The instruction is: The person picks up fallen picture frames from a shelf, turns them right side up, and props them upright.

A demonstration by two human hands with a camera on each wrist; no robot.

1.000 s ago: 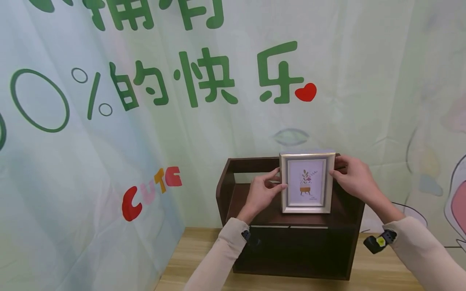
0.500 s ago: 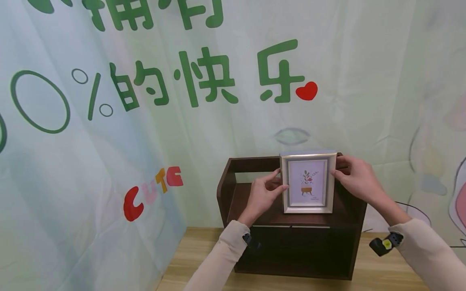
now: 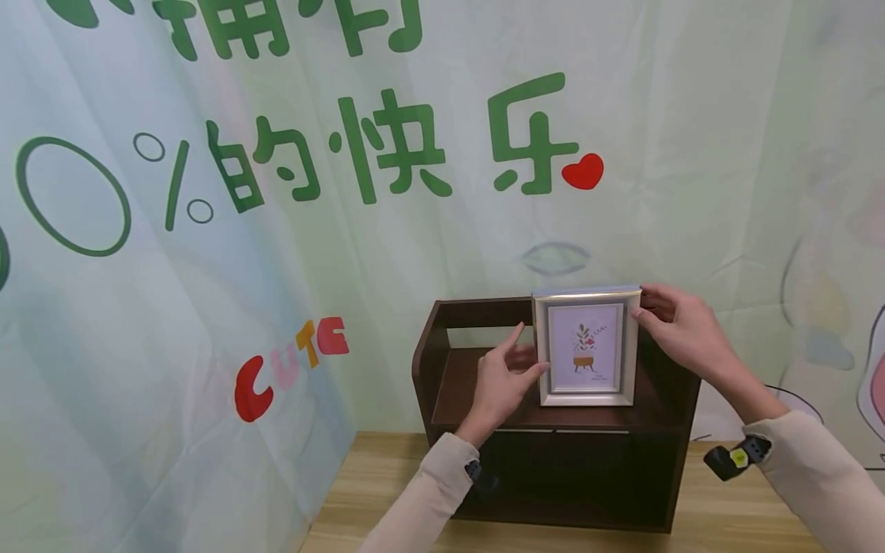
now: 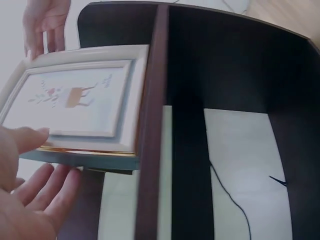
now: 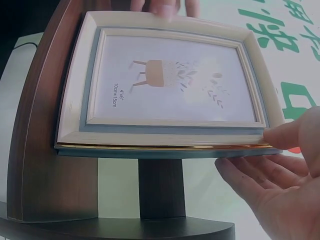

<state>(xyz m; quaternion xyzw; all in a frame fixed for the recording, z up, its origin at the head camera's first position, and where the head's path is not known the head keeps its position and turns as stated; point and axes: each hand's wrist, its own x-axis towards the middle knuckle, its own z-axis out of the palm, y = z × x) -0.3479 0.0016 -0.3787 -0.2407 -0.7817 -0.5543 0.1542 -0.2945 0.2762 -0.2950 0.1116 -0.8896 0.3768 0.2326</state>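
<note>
A picture frame point(image 3: 587, 349) with a pale gold border and a small plant picture stands upright on the top shelf of a dark brown desk shelf point(image 3: 550, 417). My right hand point(image 3: 686, 329) holds its upper right side, thumb at the front border and fingers curled behind, as the right wrist view also shows. At the left side is my left hand point(image 3: 503, 383), its fingers spread and loose. Its thumb point(image 4: 32, 137) lies close over the frame's border, while its fingers extend beside the frame's edge in the left wrist view.
The shelf stands on a light wooden tabletop point(image 3: 380, 468), with an open lower compartment point(image 3: 574, 476). Close behind hangs a pale green curtain point(image 3: 415, 253) with green lettering and a red heart. A thin dark cable point(image 4: 230, 192) shows beyond the shelf.
My left fingers have loosened and spread off the frame's left edge, the index finger now straighter. My right hand has shifted slightly up along the right side. The frame has barely moved.
</note>
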